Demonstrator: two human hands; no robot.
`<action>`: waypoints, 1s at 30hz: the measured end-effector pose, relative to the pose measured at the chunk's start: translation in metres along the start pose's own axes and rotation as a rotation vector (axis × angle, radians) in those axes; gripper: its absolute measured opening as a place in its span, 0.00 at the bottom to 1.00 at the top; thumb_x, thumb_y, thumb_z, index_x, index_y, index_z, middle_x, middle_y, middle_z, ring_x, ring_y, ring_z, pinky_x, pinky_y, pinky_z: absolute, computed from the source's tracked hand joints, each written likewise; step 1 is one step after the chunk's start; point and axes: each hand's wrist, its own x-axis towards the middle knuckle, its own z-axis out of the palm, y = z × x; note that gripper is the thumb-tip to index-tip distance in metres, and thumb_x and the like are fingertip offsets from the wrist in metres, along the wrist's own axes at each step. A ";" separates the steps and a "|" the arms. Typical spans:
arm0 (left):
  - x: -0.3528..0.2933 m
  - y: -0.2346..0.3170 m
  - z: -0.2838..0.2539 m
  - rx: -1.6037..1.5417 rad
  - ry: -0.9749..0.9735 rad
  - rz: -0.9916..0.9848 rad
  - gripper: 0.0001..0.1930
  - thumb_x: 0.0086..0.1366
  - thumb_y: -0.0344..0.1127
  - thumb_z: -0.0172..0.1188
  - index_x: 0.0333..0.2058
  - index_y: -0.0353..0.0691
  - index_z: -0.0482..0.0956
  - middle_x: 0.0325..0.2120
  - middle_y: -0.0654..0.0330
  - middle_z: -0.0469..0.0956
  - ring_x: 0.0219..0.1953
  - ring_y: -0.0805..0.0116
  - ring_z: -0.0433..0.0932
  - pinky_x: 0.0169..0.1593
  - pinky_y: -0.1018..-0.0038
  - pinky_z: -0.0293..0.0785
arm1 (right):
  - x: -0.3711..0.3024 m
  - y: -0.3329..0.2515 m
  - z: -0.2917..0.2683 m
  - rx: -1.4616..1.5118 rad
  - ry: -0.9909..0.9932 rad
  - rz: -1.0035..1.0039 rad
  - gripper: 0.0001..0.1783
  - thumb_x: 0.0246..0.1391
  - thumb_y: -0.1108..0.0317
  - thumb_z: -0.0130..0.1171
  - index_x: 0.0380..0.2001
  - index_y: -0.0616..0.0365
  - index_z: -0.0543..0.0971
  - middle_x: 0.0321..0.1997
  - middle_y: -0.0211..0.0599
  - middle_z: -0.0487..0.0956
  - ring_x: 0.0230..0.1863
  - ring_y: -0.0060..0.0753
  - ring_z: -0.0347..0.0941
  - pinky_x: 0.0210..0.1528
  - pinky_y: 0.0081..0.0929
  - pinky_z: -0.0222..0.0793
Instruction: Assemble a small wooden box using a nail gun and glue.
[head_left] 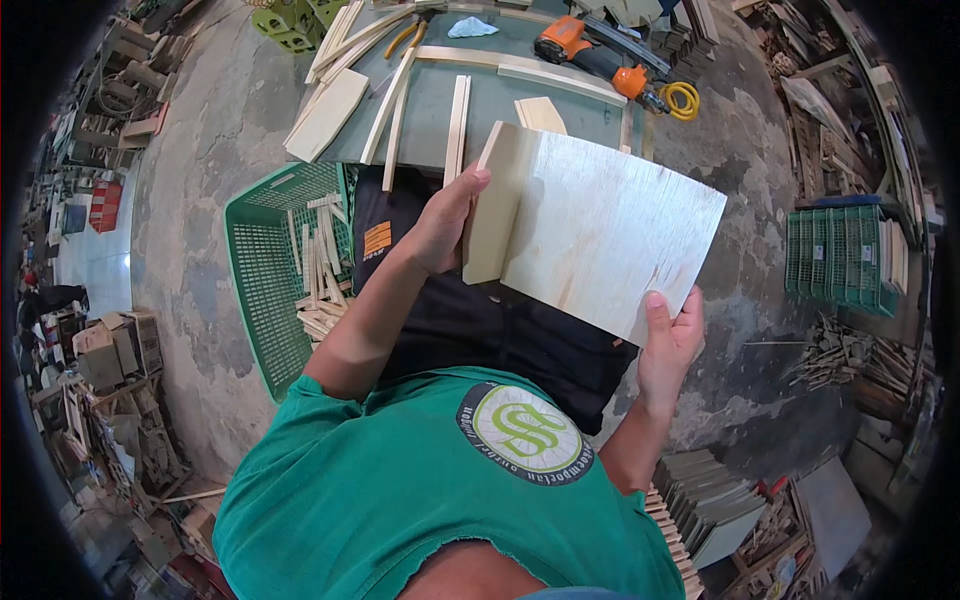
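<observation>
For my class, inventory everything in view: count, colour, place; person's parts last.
Wooden panel: one, pale, centre
Narrow board: one, pale, panel's left end
Worktable: one, grey-green, top
Nail gun: one, orange and black, worktable
Hose: one, yellow, by nail gun
Pliers: one, yellow-handled, worktable
Crumpled sheet: one, blue, worktable
Wood strips: several, pale, worktable
Left crate: one, green, left
Offcuts: many, pale, in left crate
Far crates: uncertain, green, right
Shirt: one, green, bottom
Left hand: one, bare, on narrow board
Right hand: one, bare, on panel
</observation>
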 end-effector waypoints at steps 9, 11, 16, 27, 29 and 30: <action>0.000 -0.002 0.000 0.071 0.050 0.106 0.37 0.78 0.60 0.47 0.74 0.44 0.55 0.60 0.54 0.71 0.59 0.61 0.75 0.60 0.60 0.77 | -0.007 -0.007 0.023 0.114 -0.049 0.150 0.19 0.72 0.65 0.60 0.57 0.65 0.72 0.55 0.39 0.80 0.54 0.23 0.74 0.61 0.26 0.69; -0.007 0.000 -0.010 0.018 0.076 0.095 0.36 0.78 0.59 0.48 0.74 0.43 0.57 0.60 0.54 0.73 0.59 0.61 0.76 0.60 0.60 0.77 | -0.007 -0.005 0.028 0.132 -0.069 0.112 0.19 0.72 0.63 0.59 0.57 0.65 0.72 0.55 0.39 0.80 0.54 0.24 0.74 0.61 0.26 0.68; -0.049 -0.002 -0.081 -0.072 0.280 0.113 0.35 0.78 0.58 0.48 0.71 0.38 0.65 0.62 0.51 0.76 0.60 0.59 0.78 0.61 0.61 0.77 | 0.033 0.034 0.044 0.098 -0.374 0.197 0.23 0.74 0.57 0.56 0.59 0.65 0.74 0.55 0.39 0.80 0.53 0.25 0.74 0.59 0.27 0.69; -0.112 0.019 -0.112 -0.148 0.500 0.195 0.32 0.79 0.56 0.45 0.68 0.35 0.69 0.59 0.50 0.79 0.57 0.56 0.81 0.61 0.59 0.79 | 0.171 0.074 0.157 -0.849 -0.285 0.061 0.33 0.54 0.58 0.72 0.58 0.64 0.75 0.56 0.59 0.79 0.58 0.60 0.77 0.62 0.49 0.73; -0.103 0.019 -0.108 -0.046 0.527 0.217 0.34 0.78 0.57 0.48 0.67 0.33 0.67 0.58 0.47 0.78 0.56 0.55 0.82 0.59 0.58 0.80 | 0.175 0.099 0.145 -0.570 -0.269 0.007 0.29 0.55 0.65 0.68 0.58 0.64 0.75 0.52 0.55 0.82 0.51 0.54 0.81 0.56 0.47 0.77; -0.099 0.019 -0.106 -0.054 0.533 0.217 0.34 0.78 0.57 0.48 0.67 0.33 0.67 0.58 0.47 0.78 0.56 0.55 0.82 0.59 0.58 0.80 | 0.168 0.096 0.139 -0.231 -0.336 0.189 0.29 0.56 0.68 0.66 0.61 0.64 0.73 0.52 0.49 0.83 0.50 0.48 0.82 0.56 0.42 0.78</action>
